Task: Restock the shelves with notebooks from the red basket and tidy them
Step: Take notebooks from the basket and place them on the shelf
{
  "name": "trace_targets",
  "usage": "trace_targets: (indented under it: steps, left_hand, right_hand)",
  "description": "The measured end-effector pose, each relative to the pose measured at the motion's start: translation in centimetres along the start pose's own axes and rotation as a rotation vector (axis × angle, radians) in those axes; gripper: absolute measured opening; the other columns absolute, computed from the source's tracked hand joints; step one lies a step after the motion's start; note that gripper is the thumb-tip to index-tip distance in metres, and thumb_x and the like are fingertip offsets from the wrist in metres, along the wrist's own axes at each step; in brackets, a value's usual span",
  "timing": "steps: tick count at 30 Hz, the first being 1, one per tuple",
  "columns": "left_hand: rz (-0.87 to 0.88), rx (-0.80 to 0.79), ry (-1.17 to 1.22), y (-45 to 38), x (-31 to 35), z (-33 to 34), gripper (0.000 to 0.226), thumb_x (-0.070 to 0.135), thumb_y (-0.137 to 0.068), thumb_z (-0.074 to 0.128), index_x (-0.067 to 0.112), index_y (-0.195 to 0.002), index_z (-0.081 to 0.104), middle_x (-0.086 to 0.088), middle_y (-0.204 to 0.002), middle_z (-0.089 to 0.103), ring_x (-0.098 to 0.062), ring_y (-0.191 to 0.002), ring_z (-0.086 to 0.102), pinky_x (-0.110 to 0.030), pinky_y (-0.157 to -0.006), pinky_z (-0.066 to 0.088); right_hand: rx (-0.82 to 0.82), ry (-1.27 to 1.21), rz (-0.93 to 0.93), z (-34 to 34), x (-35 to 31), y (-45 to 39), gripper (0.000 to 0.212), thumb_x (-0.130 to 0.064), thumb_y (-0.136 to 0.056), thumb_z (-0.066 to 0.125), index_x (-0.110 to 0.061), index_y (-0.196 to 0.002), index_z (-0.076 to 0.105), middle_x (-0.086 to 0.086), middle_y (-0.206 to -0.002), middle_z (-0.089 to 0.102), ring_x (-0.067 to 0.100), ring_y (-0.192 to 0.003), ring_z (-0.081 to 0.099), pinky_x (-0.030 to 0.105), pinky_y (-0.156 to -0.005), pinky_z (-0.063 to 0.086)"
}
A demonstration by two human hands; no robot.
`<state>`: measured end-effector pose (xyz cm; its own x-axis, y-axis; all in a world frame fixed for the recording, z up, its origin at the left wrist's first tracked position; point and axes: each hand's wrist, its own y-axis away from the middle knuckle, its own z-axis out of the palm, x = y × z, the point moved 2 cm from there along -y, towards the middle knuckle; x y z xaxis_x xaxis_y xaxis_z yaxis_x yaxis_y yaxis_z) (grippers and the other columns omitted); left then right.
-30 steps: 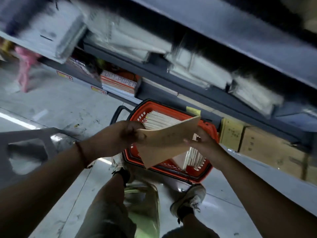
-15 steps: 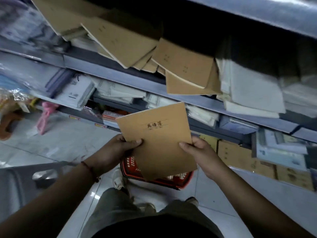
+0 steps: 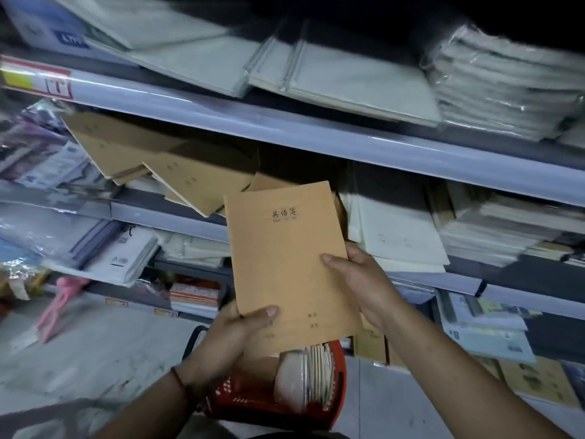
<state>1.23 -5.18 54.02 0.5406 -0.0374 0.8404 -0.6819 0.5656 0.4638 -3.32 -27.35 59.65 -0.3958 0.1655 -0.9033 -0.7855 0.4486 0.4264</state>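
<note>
Restocking barely begun

Held upright before the middle shelf (image 3: 316, 144), 1 brown notebook (image 3: 285, 258) is gripped by the left hand (image 3: 234, 331) at its bottom corner and the right hand (image 3: 357, 280) at its side. Notebooks (image 3: 316, 378) remain in the basket (image 3: 335, 388); shelved brown ones (image 3: 190, 175) lie askew, untidied.

Only properly readable print is on the brown notebook (image 3: 285, 264): three dark Chinese characters, 英语簿, near the top of its cover, with tiny pinyin underneath that looks like "YING YU BU". Near the notebook's lower edge there are a few small characters, too small to read. Up left of it, a shelf tag (image 3: 47, 82) is just blur.
</note>
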Motion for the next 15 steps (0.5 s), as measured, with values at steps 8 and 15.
trace_targets:
  steps: [8,15]
  left_hand:
    - [0.264,0.164,-0.095,-4.6,9.1,1.7,0.033,0.015,-0.086,0.075,0.01,-0.118,0.068,-0.006,-0.109,0.075,-0.024,-0.102,0.071,-0.04,-0.09,0.057]
    - [0.394,0.233,-0.308,-9.4,12.3,3.2,0.053,-0.001,-0.086,0.066,0.028,-0.125,0.043,0.011,-0.106,0.061,-0.006,-0.094,0.058,-0.031,-0.085,0.051]
  right_hand:
    - [0.048,0.129,-0.08,0.6,-2.2,-1.3,0.029,-0.014,-0.09,0.066,-0.022,-0.116,0.055,0.003,-0.109,0.068,0.02,-0.095,0.067,0.044,-0.084,0.057]
    - [0.218,0.411,-0.282,1.0,-4.3,-4.5,0.04,-0.008,-0.087,0.058,-0.036,-0.116,0.054,-0.003,-0.111,0.065,0.022,-0.098,0.063,0.042,-0.088,0.055]
